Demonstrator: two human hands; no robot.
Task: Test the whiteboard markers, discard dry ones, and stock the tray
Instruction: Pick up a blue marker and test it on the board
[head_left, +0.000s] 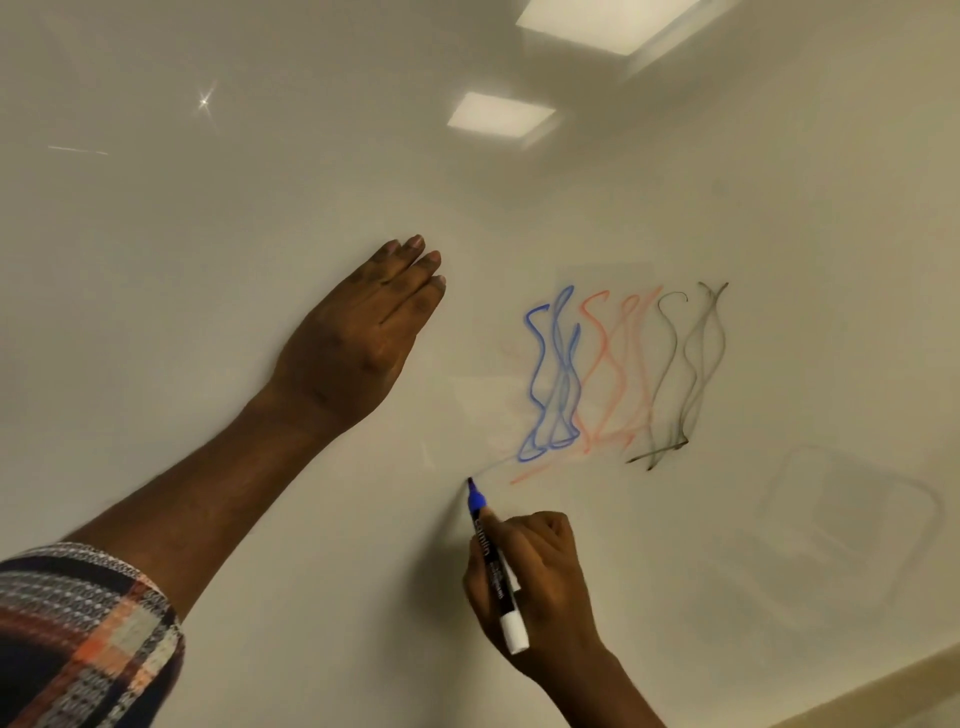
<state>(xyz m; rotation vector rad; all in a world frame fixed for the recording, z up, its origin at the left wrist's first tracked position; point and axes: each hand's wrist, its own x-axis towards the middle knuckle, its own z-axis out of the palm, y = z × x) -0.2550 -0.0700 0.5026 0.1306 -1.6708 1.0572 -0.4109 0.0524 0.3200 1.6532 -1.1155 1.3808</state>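
My right hand (540, 587) covers part of the marker (491, 566), and the barrel's small print is too blurred to read. My plaid sleeve (78, 639) runs off the left and bottom edges. My left hand (358, 343) hides its palm.

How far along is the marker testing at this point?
Blue squiggles, red squiggles and black squiggles already mark the whiteboard, so several tests look done. In hand: the right hand grips a blue marker, tip at the board; the left hand rests flat. No tray is in view, so stocking seems left.
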